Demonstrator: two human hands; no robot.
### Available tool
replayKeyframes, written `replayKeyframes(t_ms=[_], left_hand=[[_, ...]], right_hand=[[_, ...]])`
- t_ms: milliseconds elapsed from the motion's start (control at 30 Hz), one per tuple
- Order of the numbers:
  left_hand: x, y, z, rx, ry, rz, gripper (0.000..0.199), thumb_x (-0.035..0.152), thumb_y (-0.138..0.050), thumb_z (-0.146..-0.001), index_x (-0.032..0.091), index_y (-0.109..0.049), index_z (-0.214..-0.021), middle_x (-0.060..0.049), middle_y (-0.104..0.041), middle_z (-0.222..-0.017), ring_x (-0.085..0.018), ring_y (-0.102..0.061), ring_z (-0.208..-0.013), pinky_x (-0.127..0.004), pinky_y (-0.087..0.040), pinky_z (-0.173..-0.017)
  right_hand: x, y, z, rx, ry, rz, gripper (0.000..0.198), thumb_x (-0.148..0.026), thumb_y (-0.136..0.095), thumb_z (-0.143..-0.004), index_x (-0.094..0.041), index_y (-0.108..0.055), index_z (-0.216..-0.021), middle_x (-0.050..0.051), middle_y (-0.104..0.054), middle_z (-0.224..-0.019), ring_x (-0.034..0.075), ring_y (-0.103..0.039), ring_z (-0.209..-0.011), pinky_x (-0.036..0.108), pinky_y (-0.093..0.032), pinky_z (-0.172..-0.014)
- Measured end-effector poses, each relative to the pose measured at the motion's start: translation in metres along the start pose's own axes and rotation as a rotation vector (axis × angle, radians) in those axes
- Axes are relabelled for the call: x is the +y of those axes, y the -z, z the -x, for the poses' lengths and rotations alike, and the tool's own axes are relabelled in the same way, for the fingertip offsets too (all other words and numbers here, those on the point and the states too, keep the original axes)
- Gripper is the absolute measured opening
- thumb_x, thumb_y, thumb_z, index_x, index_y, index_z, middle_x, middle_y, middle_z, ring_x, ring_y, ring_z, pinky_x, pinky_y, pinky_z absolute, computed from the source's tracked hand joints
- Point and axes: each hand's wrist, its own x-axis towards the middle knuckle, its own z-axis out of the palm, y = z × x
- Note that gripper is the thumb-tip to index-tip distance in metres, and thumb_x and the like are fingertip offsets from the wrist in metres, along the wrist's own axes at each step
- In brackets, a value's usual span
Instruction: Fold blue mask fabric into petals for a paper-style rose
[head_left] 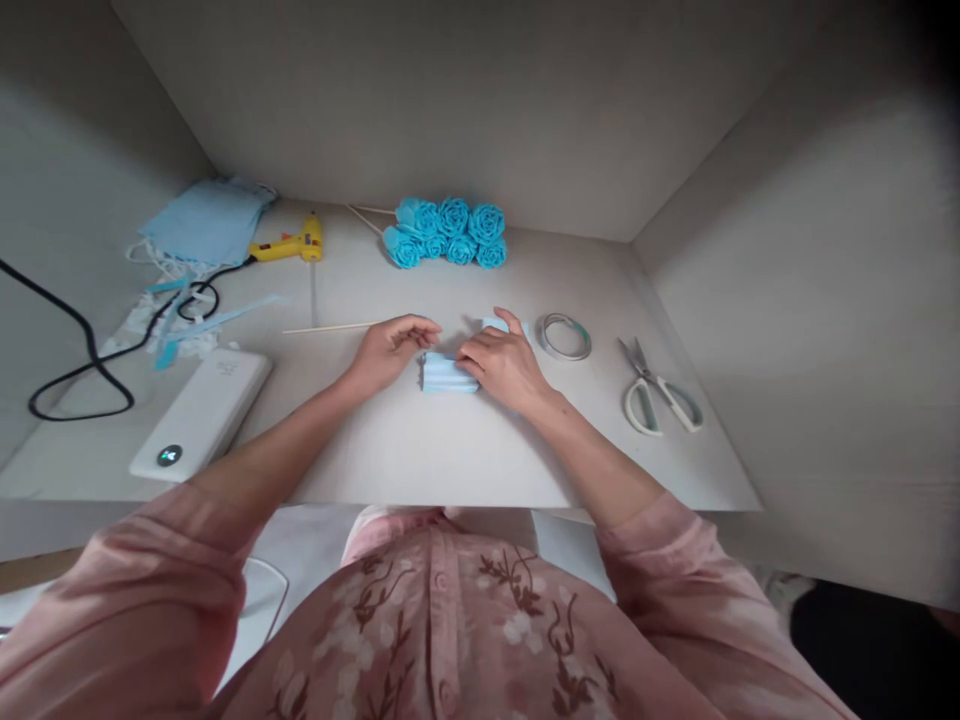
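A small pleated piece of light-blue mask fabric (448, 374) lies on the table in front of me. My right hand (504, 362) has its thumb and bent fingers on the fabric's right end, gripping it, with the index finger raised. Left of the fabric is my left hand (394, 345), loosely curved, fingers apart and holding nothing. Another light-blue piece (493, 324) shows partly behind my right hand. A thin wooden stick (326, 329) runs toward my left hand, which hides its right end.
Several blue fabric roses (453, 235) lie at the back. A yellow glue gun (291, 243), stacked masks (204, 222), scraps (172, 330) and a white power bank (202, 415) are on the left. On the right are a tape roll (565, 338) and scissors (654, 388). Walls enclose the table.
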Motion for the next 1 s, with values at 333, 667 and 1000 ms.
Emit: replayKeyframes(t_ms=[333, 667, 1000], left_hand=[[0.004, -0.004, 0.001, -0.064, 0.06, -0.177, 0.037, 0.037, -0.06, -0.084, 0.013, -0.071, -0.108, -0.009, -0.074, -0.097, -0.016, -0.068, -0.088, -0.026, -0.052, -0.078], [-0.004, -0.005, 0.001, -0.1, 0.027, -0.341, 0.04, 0.015, -0.052, -0.078, 0.015, -0.071, -0.113, -0.001, -0.07, -0.08, -0.008, -0.056, -0.062, -0.018, -0.043, -0.061], [-0.007, -0.005, 0.002, -0.102, 0.028, -0.309, 0.037, 0.019, -0.053, -0.08, 0.015, -0.071, -0.112, -0.002, -0.07, -0.08, -0.009, -0.058, -0.066, -0.018, -0.044, -0.062]], right_hand=[[0.003, 0.001, 0.001, 0.023, -0.042, -0.008, 0.02, -0.026, -0.057, -0.095, -0.021, -0.072, -0.083, 0.0, -0.073, -0.075, 0.019, -0.066, -0.079, 0.046, -0.023, -0.116], [0.002, 0.0, 0.002, 0.085, 0.005, -0.007, 0.019, -0.029, -0.055, -0.096, -0.024, -0.072, -0.101, 0.002, -0.076, -0.094, 0.02, -0.064, -0.092, 0.043, -0.027, -0.113], [-0.001, -0.009, 0.0, -0.018, -0.009, -0.036, 0.015, -0.023, -0.057, -0.093, -0.023, -0.072, -0.09, 0.002, -0.076, -0.087, 0.02, -0.064, -0.087, 0.043, -0.025, -0.111]])
